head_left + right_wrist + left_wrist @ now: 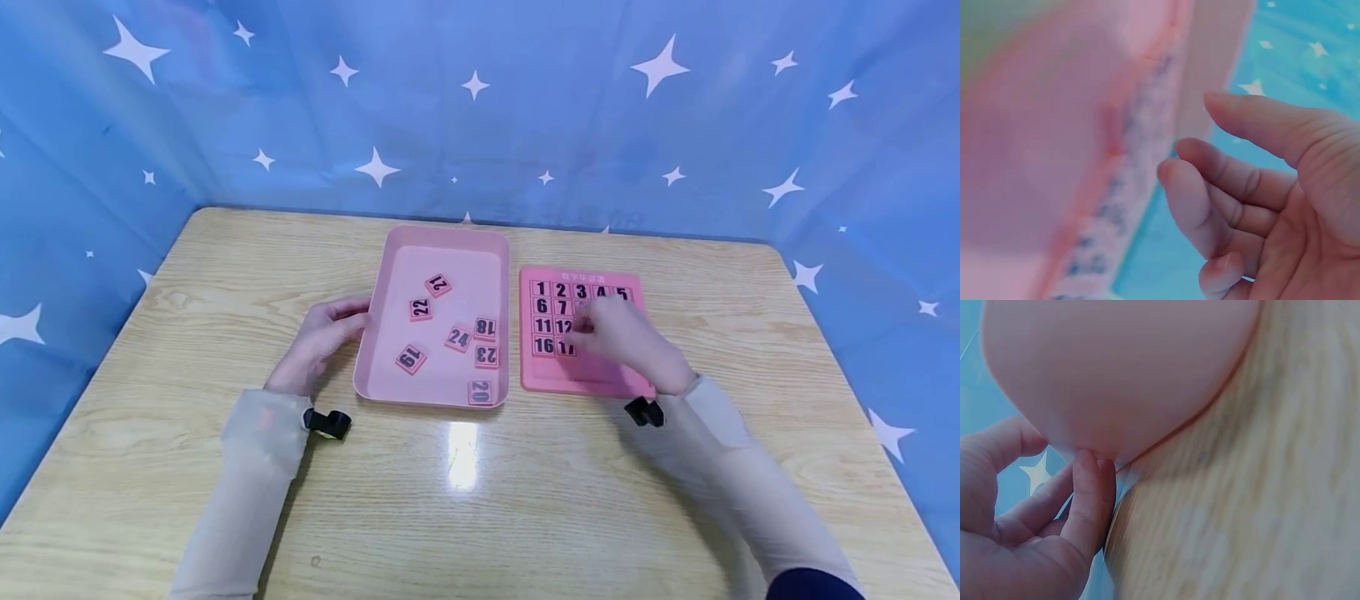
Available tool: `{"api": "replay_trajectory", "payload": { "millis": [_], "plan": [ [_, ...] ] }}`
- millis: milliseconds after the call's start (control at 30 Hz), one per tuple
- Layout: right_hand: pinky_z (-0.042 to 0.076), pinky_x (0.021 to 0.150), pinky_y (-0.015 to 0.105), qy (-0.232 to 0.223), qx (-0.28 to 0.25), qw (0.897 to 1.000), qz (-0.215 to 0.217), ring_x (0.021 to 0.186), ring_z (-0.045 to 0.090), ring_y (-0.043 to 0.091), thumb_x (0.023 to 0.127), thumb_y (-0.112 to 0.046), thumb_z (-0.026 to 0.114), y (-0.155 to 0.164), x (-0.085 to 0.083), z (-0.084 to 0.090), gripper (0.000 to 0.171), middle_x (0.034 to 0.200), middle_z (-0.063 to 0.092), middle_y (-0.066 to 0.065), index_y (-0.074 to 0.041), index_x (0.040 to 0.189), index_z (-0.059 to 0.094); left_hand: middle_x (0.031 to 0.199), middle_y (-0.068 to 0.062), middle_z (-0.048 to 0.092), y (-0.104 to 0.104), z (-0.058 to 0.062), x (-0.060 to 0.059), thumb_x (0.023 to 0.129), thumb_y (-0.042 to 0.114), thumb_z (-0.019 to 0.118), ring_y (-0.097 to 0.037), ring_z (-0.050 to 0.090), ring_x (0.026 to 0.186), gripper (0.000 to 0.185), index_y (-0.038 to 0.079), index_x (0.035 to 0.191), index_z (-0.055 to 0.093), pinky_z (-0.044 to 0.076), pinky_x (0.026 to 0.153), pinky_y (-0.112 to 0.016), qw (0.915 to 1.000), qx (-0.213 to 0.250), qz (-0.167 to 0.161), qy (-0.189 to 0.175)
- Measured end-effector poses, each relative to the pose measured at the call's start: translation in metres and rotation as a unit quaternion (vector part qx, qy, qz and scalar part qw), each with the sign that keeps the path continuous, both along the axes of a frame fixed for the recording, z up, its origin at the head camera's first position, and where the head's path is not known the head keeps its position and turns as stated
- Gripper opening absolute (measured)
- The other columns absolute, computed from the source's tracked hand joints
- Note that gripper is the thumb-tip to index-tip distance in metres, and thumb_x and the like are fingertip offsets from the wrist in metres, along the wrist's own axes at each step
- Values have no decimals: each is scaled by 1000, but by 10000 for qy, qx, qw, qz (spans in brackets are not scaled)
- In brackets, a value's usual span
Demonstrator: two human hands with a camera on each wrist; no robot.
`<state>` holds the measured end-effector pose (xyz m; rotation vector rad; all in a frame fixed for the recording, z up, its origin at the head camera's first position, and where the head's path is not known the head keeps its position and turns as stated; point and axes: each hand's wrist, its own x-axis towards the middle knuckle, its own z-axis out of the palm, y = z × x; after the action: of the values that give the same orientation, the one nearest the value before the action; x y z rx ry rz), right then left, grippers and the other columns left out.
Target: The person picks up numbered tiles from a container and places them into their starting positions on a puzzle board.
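Note:
In the head view, my left hand (318, 337) is at the left side of a pink tray (431, 398), and its fingertips touch the tray's outer wall (1116, 375). Inside lie several loose number tiles, among them 22 (421, 309), 19 (411, 359) and 20 (480, 392). My right hand (626, 337) is over a pink number-puzzle board (547, 377). Its thumb and fingers are apart, loosely bent, with nothing seen between them in the right wrist view. Rows of tiles beginning 1, 6, 11 and 16 show on the board; the hand hides several spots. Tile 17 (566, 347) is beside the fingertips.
Tray and board lie side by side on a wooden table (420, 525), with a narrow gap between them. A blue cloth with white stars (480, 125) hangs behind and at the sides. Black wrist cameras are strapped to both wrists.

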<state>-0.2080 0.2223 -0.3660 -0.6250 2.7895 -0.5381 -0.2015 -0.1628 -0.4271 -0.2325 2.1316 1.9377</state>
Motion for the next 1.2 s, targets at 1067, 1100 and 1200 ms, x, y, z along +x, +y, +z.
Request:
{"api": "replay_trajectory", "payload": {
  "millis": [1067,1100,1200],
  "plan": [
    [51,79,32,-282,-534,9962,630,87,61,22,78,-9,75,-106,-28,-17,25,94,66,10,-1,100,66,129,-26,50,-1,1,2,88,2,58,-1,56,85,44,-11,129,48,48,74,-14,9999,88,1,123],
    [51,80,32,-256,-423,9968,632,88,61,21,78,-11,76,-107,-28,-17,26,95,66,9,-1,100,67,129,-26,50,-2,1,2,88,2,58,-1,56,84,44,-11,128,49,48,74,-14,9999,89,7,117],
    [50,79,33,-119,-129,9974,697,87,60,21,76,-13,77,-107,-28,-18,26,94,65,8,-2,98,68,128,-25,51,-1,2,2,87,3,58,-2,56,85,44,-11,128,49,48,74,-14,9999,88,11,113]
  ]
}}
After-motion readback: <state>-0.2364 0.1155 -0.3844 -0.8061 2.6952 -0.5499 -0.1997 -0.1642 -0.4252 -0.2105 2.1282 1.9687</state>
